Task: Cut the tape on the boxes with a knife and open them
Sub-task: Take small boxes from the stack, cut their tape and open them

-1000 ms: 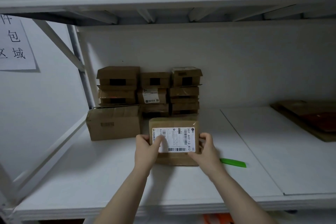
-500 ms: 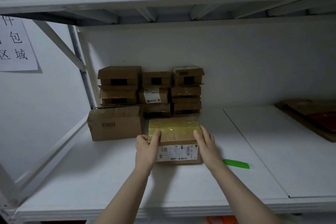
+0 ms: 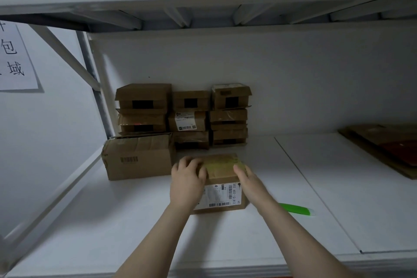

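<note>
A small cardboard box with yellowish tape on top and a white shipping label on its near face stands on the white shelf. My left hand grips its top left edge, fingers curled over the top. My right hand lies against the box's right side, its fingers fairly straight. A green-handled knife lies flat on the shelf just right of my right forearm, held by neither hand.
Several stacked cardboard boxes line the back wall. A larger taped box sits left of the one I hold. Flattened cardboard lies at the far right. A paper sign hangs on the left wall.
The box was tipped back, so its label went from the top to the near face and the taped side came up. Both hands shifted onto its upper edges.
</note>
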